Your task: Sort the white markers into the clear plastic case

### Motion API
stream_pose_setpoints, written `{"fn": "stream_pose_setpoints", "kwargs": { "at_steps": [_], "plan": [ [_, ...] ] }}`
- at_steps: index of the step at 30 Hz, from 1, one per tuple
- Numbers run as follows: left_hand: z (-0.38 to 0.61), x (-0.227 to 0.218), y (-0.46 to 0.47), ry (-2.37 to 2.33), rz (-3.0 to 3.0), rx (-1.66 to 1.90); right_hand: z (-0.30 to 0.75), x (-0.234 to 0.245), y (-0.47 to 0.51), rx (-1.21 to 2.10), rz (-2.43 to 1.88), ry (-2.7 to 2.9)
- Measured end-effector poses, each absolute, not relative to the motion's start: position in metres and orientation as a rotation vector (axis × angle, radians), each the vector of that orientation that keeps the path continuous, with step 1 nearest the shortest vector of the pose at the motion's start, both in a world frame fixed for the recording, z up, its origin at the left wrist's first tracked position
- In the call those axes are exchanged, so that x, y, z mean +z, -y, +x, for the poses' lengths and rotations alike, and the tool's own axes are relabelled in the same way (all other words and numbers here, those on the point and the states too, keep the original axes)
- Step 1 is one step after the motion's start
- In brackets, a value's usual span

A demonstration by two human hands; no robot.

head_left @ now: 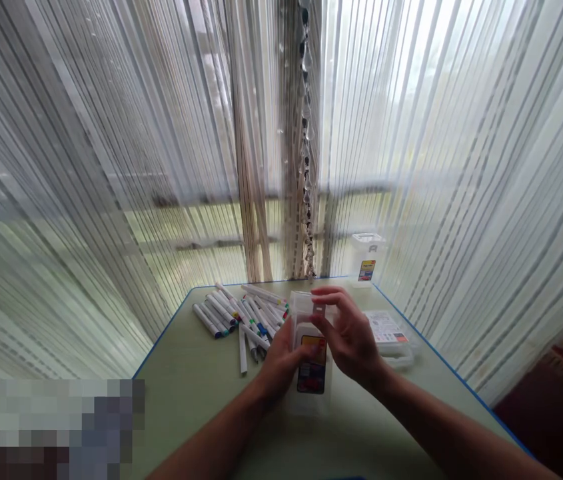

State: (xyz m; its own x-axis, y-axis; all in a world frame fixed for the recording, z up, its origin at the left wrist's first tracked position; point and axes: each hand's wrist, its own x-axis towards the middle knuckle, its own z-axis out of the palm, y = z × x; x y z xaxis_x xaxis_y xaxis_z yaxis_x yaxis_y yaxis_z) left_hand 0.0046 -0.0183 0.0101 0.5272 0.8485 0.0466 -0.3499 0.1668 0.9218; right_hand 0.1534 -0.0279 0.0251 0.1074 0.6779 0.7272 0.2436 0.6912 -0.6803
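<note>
A clear plastic case point(306, 403) with a yellow and dark label stands upright between my hands above the table. My left hand point(281, 363) wraps round its left side, the thumb lying across the label. At the top, the fingers of my right hand point(348, 333) pinch the small grey latch point(319, 309) on the case's lid. Whether the latch is fastened I cannot tell. Left of the case lies a loose pile of white markers point(244, 313) with coloured ends.
Another clear case point(368, 257) with a label stands upright at the far right corner. A flat clear case with a printed sheet point(385, 328) lies right of my hands. String curtains point(186, 167) hang behind the green, blue-edged table point(186, 393).
</note>
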Motion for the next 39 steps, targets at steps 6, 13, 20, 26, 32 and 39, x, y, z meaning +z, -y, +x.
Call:
{"fn": "stream_pose_setpoints", "kwargs": {
  "at_steps": [6,13,20,26,32,39],
  "plan": [
    [0.005,0.009,0.017,-0.558,1.114,0.922,0.154,0.023,0.028,0.337,-0.811,1.497],
    [0.005,0.007,0.015,-0.561,1.097,0.903,0.154,0.020,0.028,0.314,-0.833,1.513],
    [0.006,0.006,0.016,-0.557,1.052,0.907,0.151,0.012,0.027,0.325,-0.837,1.479],
    [0.007,0.009,0.019,-0.562,1.006,0.915,0.157,0.019,0.030,0.218,-0.844,1.597],
    [0.006,0.019,0.023,-0.588,0.951,0.905,0.162,0.031,0.036,0.146,-0.807,1.738],
    [-0.002,0.026,0.016,-0.606,0.922,0.940,0.184,0.042,0.031,-0.008,-0.956,1.650]
  ]
}}
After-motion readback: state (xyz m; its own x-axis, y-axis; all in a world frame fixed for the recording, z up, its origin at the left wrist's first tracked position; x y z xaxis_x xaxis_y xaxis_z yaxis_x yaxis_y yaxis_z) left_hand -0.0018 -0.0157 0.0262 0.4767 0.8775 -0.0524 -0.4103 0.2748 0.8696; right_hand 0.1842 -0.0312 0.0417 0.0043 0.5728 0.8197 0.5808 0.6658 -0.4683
